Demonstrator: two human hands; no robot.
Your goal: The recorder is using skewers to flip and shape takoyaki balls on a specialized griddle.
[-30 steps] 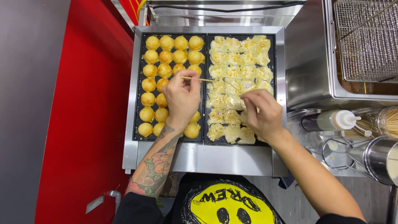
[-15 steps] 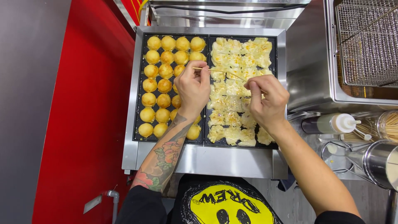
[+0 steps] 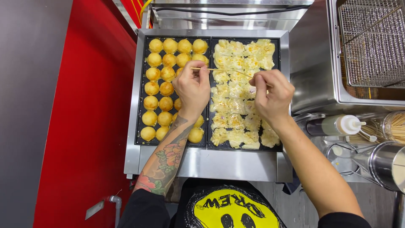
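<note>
A steel-framed griddle [image 3: 236, 164] holds two dark moulded plates. The left plate carries several round golden dough balls [image 3: 159, 84]. Pale, lumpy batter [image 3: 236, 90] covers the right plate. My left hand [image 3: 193, 89] hovers over the seam between the plates, pinching a thin wooden skewer [image 3: 219, 70] that points right over the batter. My right hand [image 3: 272, 95] is over the right plate's middle, fingers closed around a thin pick whose tip is hidden by the fingers.
A red wall panel [image 3: 93, 109] runs along the left. To the right stand a fryer with a wire basket [image 3: 371, 42], a squeeze bottle [image 3: 337, 125], a cup of wooden skewers [image 3: 390, 126] and a steel container [image 3: 386, 164].
Both hands moved up the plates, away from me, from the lower middle rows to the upper middle. The left hand's skewer now lies level over the batter.
</note>
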